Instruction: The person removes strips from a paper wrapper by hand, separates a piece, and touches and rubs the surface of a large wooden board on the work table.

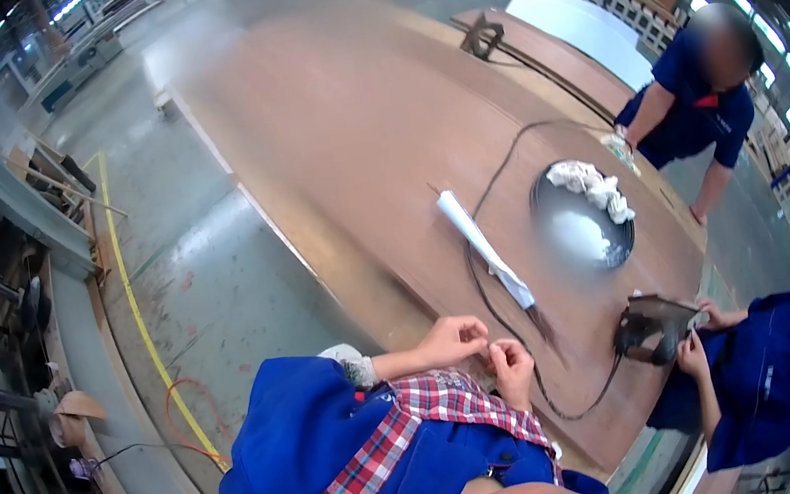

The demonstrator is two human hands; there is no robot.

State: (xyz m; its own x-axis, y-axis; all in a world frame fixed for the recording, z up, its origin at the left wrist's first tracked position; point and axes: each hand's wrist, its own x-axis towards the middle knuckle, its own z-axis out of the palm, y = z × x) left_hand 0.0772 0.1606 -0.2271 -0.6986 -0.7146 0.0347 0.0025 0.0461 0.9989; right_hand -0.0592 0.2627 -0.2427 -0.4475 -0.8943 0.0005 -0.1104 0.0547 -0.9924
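My left hand (454,340) and my right hand (513,369) are close together in front of my checked apron, above the near edge of the brown board (381,148). The fingers of both are curled into a pinch; whatever lies between them is too small to make out. Just beyond them, a white rolled sheet (484,250) lies on the board, with dark bristle-like strands at its near end. A black cable (477,286) runs past it. To the right is a round black tray (631,234) holding crumpled white cloth (588,184).
One co-worker (697,93) leans on the board's right side. Another co-worker (762,377) at the lower right holds a dark device (654,327) on the board. A metal frame (484,35) stands farther back. Machinery (23,400) lines the left, beside a yellow floor line (136,309).
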